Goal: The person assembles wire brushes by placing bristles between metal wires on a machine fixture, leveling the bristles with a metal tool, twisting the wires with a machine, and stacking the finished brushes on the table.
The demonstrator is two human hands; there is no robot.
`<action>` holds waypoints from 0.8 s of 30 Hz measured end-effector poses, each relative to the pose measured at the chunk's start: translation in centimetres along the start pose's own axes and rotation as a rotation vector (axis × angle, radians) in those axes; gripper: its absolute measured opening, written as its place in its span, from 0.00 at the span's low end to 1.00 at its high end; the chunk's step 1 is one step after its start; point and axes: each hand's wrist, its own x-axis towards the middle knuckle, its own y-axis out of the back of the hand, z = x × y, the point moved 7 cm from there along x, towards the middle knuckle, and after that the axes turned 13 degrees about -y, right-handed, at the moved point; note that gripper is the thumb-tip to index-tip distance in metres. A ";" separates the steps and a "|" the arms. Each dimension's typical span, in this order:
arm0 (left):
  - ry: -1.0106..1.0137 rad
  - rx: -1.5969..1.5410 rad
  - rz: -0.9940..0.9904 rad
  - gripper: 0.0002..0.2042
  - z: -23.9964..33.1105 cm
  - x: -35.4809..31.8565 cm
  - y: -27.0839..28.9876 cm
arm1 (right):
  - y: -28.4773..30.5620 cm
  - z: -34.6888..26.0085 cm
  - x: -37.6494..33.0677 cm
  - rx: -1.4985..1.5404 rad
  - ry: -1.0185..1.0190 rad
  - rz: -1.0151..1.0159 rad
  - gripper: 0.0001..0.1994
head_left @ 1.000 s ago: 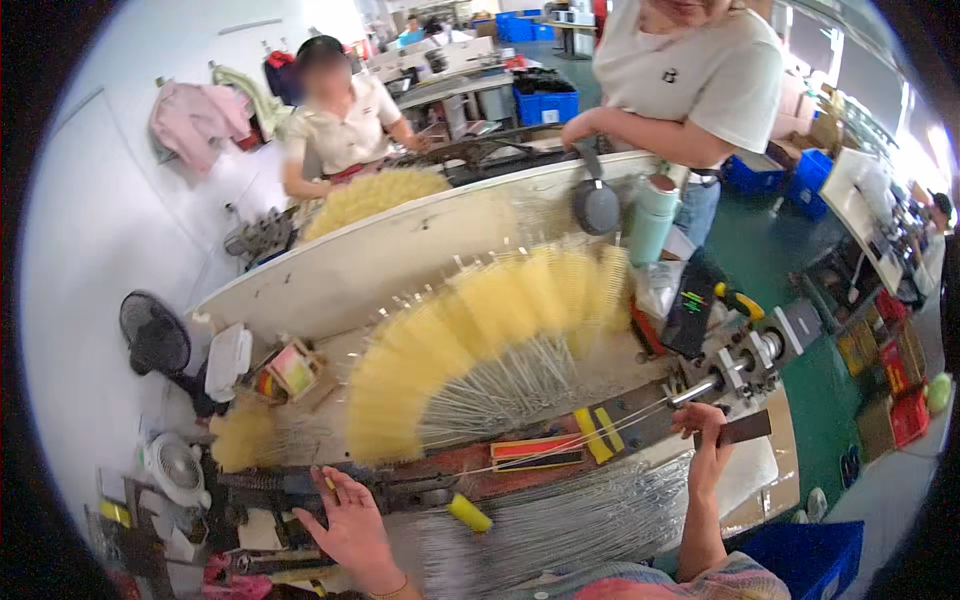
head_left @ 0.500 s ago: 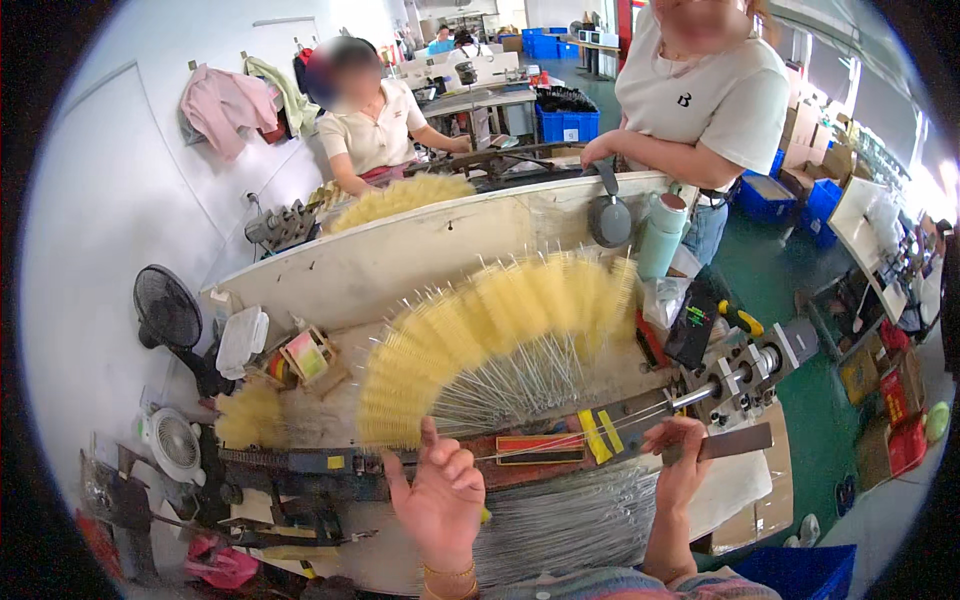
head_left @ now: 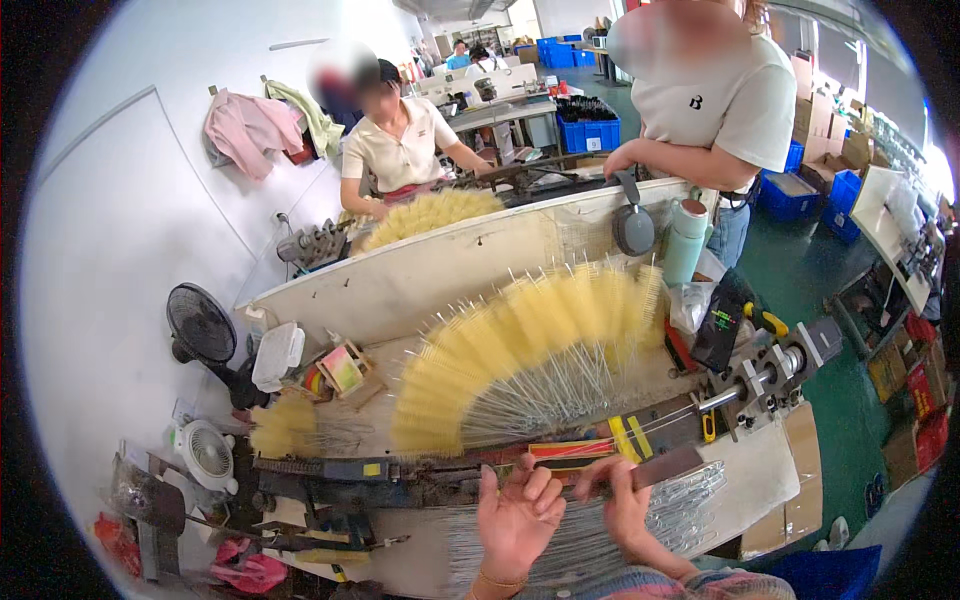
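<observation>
Brown bar [head_left: 670, 465]: held over the wires; right hand [head_left: 626, 508] with grip clamped on one end, presumably so that the remaining length is left free. Left hand [head_left: 520, 525]: grip apart, fingers half curled, nothing seen held. Loose wires [head_left: 690, 500]: laid roughly parallel at the near side, likely for easy reach. Yellow brushes [head_left: 510, 335]: fanned across the desk [head_left: 375, 392], stems inward, perhaps so that bristles are spared crushing.

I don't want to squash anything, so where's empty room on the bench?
The white front-right corner looks bare, between the silver wires and the cardboard. A smaller patch sits between the wooden holder and the yellow brush fan. It's crowded around the left hand and right hand.
</observation>
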 end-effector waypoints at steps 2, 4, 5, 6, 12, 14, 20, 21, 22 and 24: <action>-0.027 -0.022 0.010 0.23 0.6 -0.7 0.6 | -1.4 0.2 -0.7 0.002 -0.023 -0.088 0.20; -0.097 -0.043 0.046 0.22 1.4 -1.2 0.6 | -2.5 0.4 -1.3 0.054 -0.091 -0.204 0.19; -0.089 -0.041 0.042 0.22 1.6 -1.6 0.4 | -2.4 0.3 -1.5 0.055 -0.085 -0.199 0.19; -0.131 -0.052 0.007 0.21 2.2 -1.9 0.1 | -2.5 0.0 -1.8 0.036 -0.064 -0.213 0.19; -0.173 -0.103 -0.106 0.22 2.9 -3.7 -1.9 | -4.8 -0.5 -4.0 -0.014 -0.022 -0.376 0.20; -0.145 -0.116 -0.133 0.22 2.8 -3.8 -1.6 | -4.2 -1.4 -4.6 -0.050 0.002 -0.341 0.20; -0.157 -0.079 -0.049 0.20 2.3 -3.1 -1.1 | -3.8 -2.0 -4.3 -0.080 0.010 -0.318 0.19; -0.137 -0.021 -0.090 0.20 2.0 -2.7 -1.3 | -4.1 -2.5 -4.1 -0.079 0.054 -0.356 0.19; -0.130 -0.024 -0.088 0.20 1.7 -2.7 -1.2 | -4.1 -2.3 -4.2 -0.089 0.088 -0.360 0.19; -0.313 0.403 -0.054 0.18 2.4 -3.3 0.0 | -4.0 -1.4 -3.4 -0.101 0.033 -0.357 0.19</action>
